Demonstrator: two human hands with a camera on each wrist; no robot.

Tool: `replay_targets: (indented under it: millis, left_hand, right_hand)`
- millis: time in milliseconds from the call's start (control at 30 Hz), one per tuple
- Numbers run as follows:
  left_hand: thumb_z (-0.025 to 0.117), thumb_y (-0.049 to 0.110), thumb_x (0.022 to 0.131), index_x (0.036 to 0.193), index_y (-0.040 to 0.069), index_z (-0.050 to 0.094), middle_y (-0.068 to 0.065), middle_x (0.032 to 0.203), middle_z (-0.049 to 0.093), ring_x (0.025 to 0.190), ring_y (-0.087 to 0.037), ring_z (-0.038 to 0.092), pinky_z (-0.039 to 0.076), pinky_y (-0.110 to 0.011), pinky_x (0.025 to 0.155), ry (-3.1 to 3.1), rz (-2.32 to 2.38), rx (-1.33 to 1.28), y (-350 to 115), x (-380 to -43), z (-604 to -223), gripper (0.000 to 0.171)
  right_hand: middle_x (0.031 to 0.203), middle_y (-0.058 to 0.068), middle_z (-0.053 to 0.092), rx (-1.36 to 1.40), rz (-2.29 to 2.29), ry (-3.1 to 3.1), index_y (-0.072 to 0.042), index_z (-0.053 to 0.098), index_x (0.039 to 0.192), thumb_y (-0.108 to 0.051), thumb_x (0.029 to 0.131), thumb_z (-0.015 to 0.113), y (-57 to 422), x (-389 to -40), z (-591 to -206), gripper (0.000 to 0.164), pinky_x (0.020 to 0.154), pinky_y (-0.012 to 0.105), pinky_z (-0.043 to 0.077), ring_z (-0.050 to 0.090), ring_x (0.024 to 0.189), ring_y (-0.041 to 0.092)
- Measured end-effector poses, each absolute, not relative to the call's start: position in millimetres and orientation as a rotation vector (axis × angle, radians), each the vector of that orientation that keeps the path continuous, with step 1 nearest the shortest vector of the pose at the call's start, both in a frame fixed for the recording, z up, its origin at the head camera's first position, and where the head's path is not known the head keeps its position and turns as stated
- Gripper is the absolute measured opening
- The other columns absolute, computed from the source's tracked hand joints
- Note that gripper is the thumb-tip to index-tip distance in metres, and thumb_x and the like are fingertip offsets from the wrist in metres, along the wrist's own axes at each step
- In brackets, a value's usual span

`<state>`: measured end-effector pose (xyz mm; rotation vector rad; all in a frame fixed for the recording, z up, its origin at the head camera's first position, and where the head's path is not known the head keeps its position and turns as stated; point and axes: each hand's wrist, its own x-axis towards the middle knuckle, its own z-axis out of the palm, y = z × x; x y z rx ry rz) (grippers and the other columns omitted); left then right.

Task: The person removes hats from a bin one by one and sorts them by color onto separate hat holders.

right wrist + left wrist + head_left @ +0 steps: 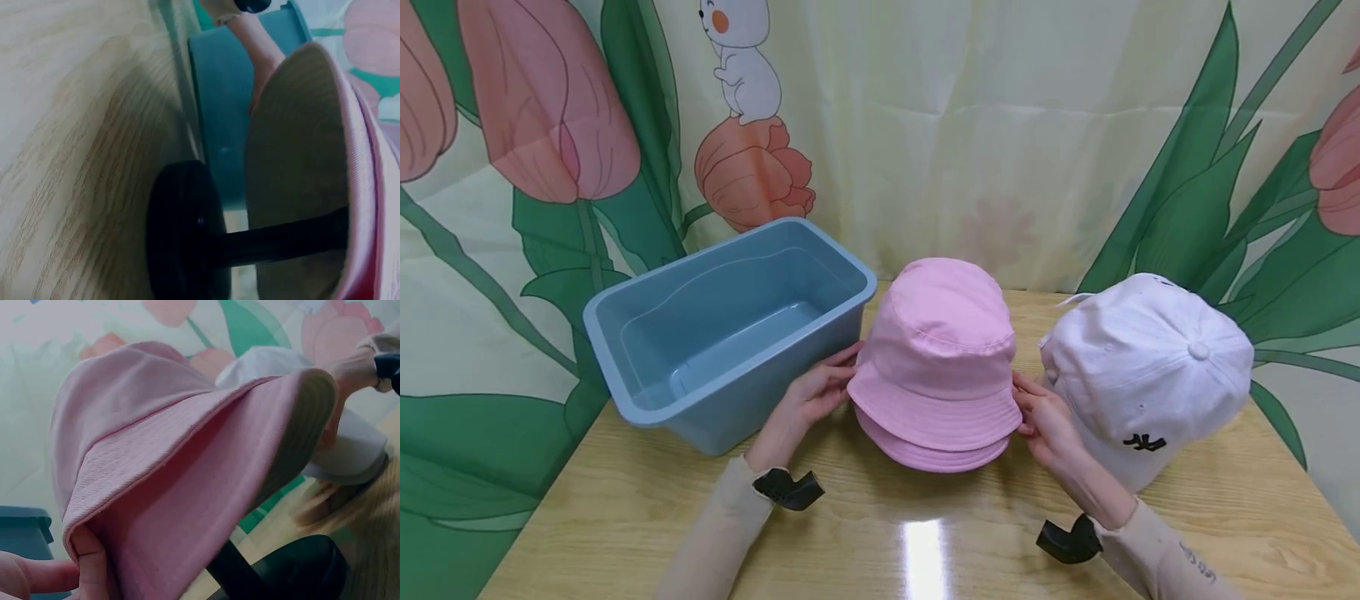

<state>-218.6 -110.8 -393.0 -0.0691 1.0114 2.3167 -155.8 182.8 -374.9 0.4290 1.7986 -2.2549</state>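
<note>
Two pink bucket hats (947, 367) are stacked one over the other, their brims fanned apart at the front. They sit on a black stand with a round base (187, 231), which shows under the brim in the wrist views. My left hand (823, 387) grips the left side of the upper brim, a finger tucked beneath its edge in the left wrist view. At the right side, my right hand (1045, 421) pinches the brim with thumb and fingers. In the right wrist view, the hat's pale underside (300, 156) faces the camera.
A blue rectangular bin (730, 325) stands on the wooden table (850, 533) at the left, beside my left hand. White baseball caps (1150, 358), stacked and marked with a dark logo, stand at the right near my right hand. Behind hangs a printed curtain (940, 142).
</note>
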Motion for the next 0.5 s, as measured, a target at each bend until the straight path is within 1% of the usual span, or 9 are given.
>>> replay_targets:
  millis: [67,167,267,333,433,500]
  left_hand:
    - [0.024,-0.012,0.090,0.143,0.006,0.013,0.002,0.113,0.046,0.084,-0.005,0.056,0.049,-0.016,0.068,0.996,2.309,-0.073,-112.9,-217.1,-398.0,0.057]
    - [0.024,-0.013,0.090,0.143,0.005,0.011,0.002,0.113,0.045,0.084,-0.004,0.056,0.049,-0.016,0.067,0.986,2.304,-0.064,-113.5,-214.7,-405.0,0.057]
    - [0.025,-0.014,0.088,0.142,0.005,0.013,0.000,0.119,0.043,0.087,-0.004,0.053,0.048,-0.015,0.068,0.987,2.315,-0.057,-111.5,-213.1,-412.3,0.058]
    - [0.031,-0.014,0.087,0.142,0.005,0.018,-0.001,0.123,0.041,0.091,-0.005,0.051,0.047,-0.015,0.072,0.999,2.338,-0.009,-110.0,-211.6,-416.1,0.059]
    - [0.044,-0.007,0.087,0.139,0.008,0.030,-0.002,0.127,0.043,0.093,-0.005,0.051,0.046,-0.015,0.075,1.018,2.370,0.100,-109.7,-211.9,-425.7,0.057]
    - [0.051,0.000,0.086,0.137,0.010,0.034,0.001,0.122,0.049,0.092,-0.004,0.052,0.046,-0.015,0.075,1.104,2.379,0.127,-109.2,-207.5,-424.6,0.055]
  right_hand:
    - [0.081,-0.023,0.051,0.432,-2.242,1.826,0.004,0.011,0.141,-0.001,0.091,0.030,181.9,-155.9,-380.2,0.053,0.043,0.009,0.023,0.035,0.052,-0.004]
    - [0.078,-0.019,0.050,0.441,-2.255,1.832,0.005,0.012,0.140,0.002,0.090,0.031,180.1,-157.3,-386.9,0.053,0.042,0.009,0.023,0.031,0.048,-0.004]
    - [0.076,-0.016,0.047,0.455,-2.261,1.813,0.003,0.015,0.139,0.001,0.091,0.031,180.0,-158.7,-391.0,0.051,0.041,0.009,0.023,0.030,0.047,-0.004]
    - [0.079,-0.016,0.047,0.443,-2.281,1.770,-0.004,0.021,0.137,0.000,0.092,0.031,181.3,-159.3,-391.4,0.046,0.042,0.009,0.023,0.031,0.048,-0.004]
    - [0.085,-0.017,0.050,0.390,-2.312,1.659,-0.018,0.031,0.126,-0.005,0.094,0.032,185.9,-156.1,-388.5,0.035,0.045,0.008,0.027,0.037,0.056,-0.004]
    - [0.090,-0.018,0.052,0.332,-2.330,1.568,-0.025,0.033,0.119,-0.012,0.096,0.034,190.5,-149.8,-385.3,0.027,0.049,0.009,0.031,0.043,0.066,-0.003]
